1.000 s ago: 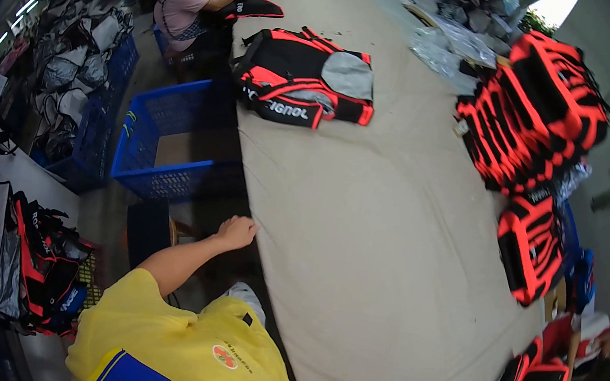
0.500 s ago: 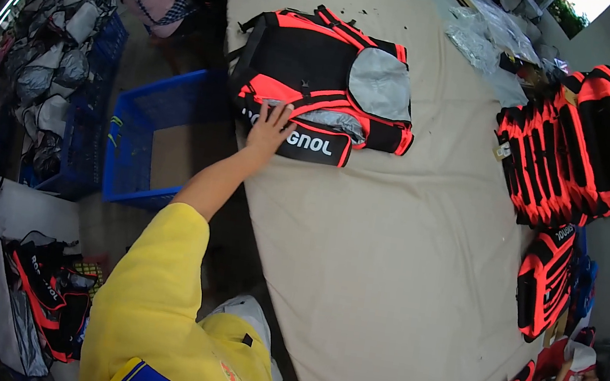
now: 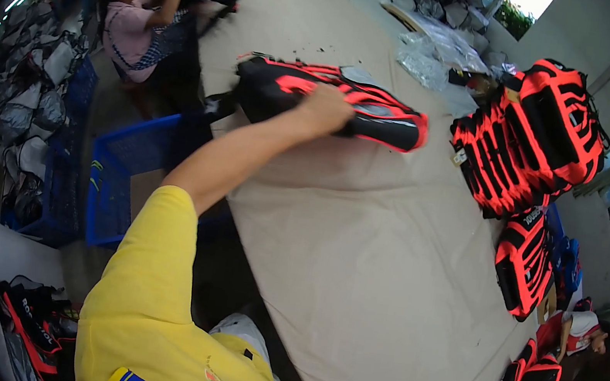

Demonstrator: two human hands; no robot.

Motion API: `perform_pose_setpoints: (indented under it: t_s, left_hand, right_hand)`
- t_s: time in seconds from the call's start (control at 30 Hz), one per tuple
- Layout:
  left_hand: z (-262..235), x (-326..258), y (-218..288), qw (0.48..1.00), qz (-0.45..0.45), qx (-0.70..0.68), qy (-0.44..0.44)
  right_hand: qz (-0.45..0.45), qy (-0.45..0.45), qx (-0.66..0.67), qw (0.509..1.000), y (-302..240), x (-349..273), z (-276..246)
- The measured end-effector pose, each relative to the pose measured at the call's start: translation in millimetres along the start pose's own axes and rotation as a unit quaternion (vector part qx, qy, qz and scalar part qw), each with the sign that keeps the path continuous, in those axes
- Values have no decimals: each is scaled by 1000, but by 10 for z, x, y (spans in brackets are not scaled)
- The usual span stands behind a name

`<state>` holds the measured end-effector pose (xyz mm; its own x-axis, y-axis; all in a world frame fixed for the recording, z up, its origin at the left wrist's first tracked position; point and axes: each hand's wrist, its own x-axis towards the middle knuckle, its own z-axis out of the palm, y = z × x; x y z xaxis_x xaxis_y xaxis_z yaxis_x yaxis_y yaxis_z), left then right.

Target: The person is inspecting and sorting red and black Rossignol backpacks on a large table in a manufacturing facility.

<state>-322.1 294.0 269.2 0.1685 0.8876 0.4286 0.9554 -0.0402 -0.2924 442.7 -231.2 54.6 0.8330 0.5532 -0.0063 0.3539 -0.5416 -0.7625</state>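
Observation:
A black and bright red backpack (image 3: 272,91) rests on the covered table, its side panel turned toward me and a grey patch showing along the top. My left hand (image 3: 328,108), at the end of a yellow sleeve, is closed on the near upper part of the backpack; the fingertips are hidden behind the hand and the fabric. My right hand is out of view.
Beige cloth covers the long table (image 3: 355,275). Stacked red and black bags (image 3: 533,145) line its right side. A blue crate (image 3: 112,202) stands left of the table edge. One co-worker (image 3: 137,26) handles a bag at far left; another person (image 3: 573,333) is at right.
My left hand has gone from lying spread on the backpack's flap to gripping it. The backpack has tipped from lying flat to showing its side. The head view has shifted.

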Motion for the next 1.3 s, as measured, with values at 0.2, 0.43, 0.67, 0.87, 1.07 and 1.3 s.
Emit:
perform_pose_setpoints:
  t_s: [0.2,0.43,0.67,0.87,1.07,1.3]
  left_hand:
    - [-1822,-545,2202,975,105,-152,-124]
    - [-2139,-2227,4600,885,143,-410,-169]
    - [-1058,-3029,4109,956,104,-228,-149]
    - [-595,-3912,4023,935,70,-312,-153]
    - [-579,-3113,3609,914,-128,-374,-86]
    - [534,-2470,3024,733,-313,-572,-193]
  right_hand:
    - [11,-142,50,989,-265,-11,408]
    - [-51,-238,135,961,-416,-347,326]
    - [9,-253,130,959,207,-508,-155]
    - [80,-321,192,924,-1,-659,362]
    - [99,-380,130,911,-383,-466,812]
    - [118,-361,91,921,-649,-196,1095]
